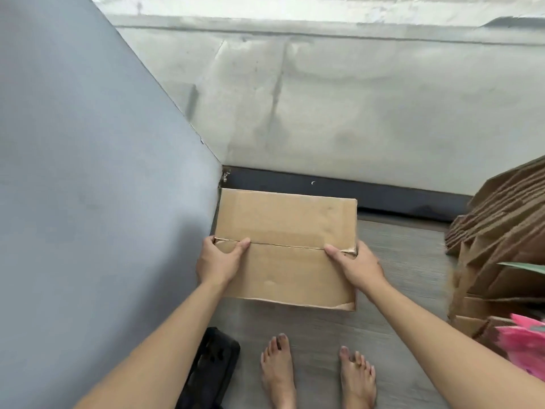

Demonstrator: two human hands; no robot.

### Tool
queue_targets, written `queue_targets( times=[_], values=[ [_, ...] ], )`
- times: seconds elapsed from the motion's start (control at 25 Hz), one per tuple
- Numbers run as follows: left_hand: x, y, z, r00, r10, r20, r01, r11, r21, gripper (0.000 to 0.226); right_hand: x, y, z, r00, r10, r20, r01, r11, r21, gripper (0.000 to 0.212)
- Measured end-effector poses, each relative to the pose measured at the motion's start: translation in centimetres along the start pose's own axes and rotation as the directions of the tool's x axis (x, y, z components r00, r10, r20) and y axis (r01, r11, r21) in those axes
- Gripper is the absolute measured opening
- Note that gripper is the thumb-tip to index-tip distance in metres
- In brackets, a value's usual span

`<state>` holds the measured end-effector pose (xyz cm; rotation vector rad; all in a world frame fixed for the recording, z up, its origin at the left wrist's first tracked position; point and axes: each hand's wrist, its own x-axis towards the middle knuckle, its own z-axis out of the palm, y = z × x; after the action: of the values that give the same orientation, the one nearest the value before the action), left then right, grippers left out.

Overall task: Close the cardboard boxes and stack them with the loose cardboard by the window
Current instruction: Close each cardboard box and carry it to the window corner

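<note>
I see one closed cardboard box [285,246] in the floor corner under the window, long axis and flap seam running between my left hand [218,261] and right hand [355,265], each gripping an end, thumbs on top; one loose cardboard pile [498,246] lies beyond my right hand

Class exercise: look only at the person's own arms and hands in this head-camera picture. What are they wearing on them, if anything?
Nothing shows on them. Both forearms are bare along their whole visible length, with no sleeves in view. The left hand and right hand have no gloves, and no watch, bracelet or ring can be seen.
</note>
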<state>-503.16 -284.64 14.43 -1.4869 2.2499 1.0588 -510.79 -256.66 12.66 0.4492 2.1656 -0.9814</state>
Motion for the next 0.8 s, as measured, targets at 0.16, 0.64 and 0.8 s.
queue_targets(
  times=[0.16, 0.64, 0.8],
  values=[
    [4.7, -2.9, 3.3, 0.999, -0.018, 0.033, 0.018, 1.000, 0.011, 0.086, 4.1, 1.5, 2.9, 0.999, 0.028, 0.020, -0.026, 0.997, -0.075, 0.075],
    [6.1, -5.3, 7.2, 0.879, 0.470, 0.079, -0.409, 0.658, 0.633, 0.106, 7.1, 4.5, 7.2, 0.996, 0.062, -0.066, -0.064, 0.998, -0.029, 0.077],
    [4.7, -5.9, 8.9, 0.820, 0.438, 0.369, -0.538, 0.368, 0.758, 0.103, 6.6, 4.8, 8.0, 0.990, 0.095, -0.108, -0.094, 0.995, 0.010, 0.070]
  ],
)
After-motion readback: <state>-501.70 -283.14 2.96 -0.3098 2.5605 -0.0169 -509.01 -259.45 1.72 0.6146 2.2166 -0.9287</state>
